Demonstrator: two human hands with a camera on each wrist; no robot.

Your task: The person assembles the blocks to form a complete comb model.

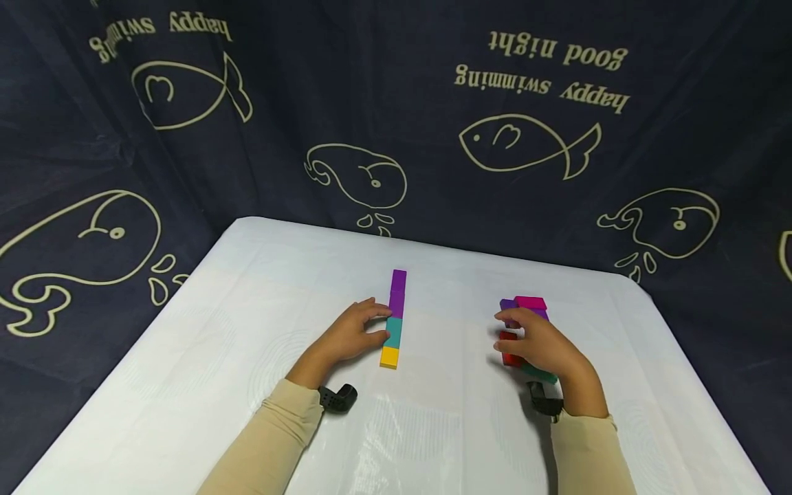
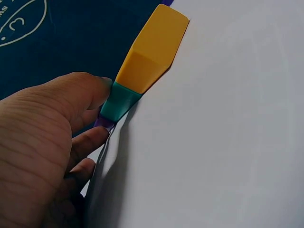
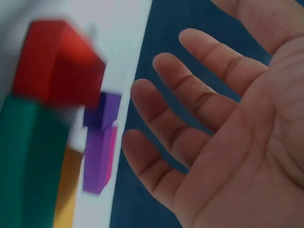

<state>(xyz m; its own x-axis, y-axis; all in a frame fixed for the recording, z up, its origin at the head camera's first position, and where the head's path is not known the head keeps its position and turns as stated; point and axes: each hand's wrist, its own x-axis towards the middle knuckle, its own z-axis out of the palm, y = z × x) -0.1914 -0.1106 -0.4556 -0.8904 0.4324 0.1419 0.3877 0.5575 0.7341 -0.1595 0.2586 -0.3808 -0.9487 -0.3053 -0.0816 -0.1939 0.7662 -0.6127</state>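
A straight row of blocks lies on the white table: purple blocks [image 1: 397, 292] at the far end, a teal block [image 1: 393, 332] after them, and a yellow block [image 1: 389, 357] nearest me. Along the row's left side rests my left hand [image 1: 349, 335], thumb tip at the teal block and fingertips by the purple. Over a loose group of blocks at the right hovers my right hand [image 1: 537, 339], its fingers spread and nothing held. Beneath it show a red block [image 3: 59, 64], a green block [image 3: 31, 161], purple blocks [image 3: 97, 156] and a magenta block [image 1: 531, 302], partly hidden by the hand.
An orange block [image 3: 67, 185] stands beside the green one in the right wrist view. The white table [image 1: 452, 344] ends at a dark blue cloth [image 1: 427, 124] printed with fish and whales, hanging behind and at both sides. Each wrist wears a black band device [image 1: 339, 398].
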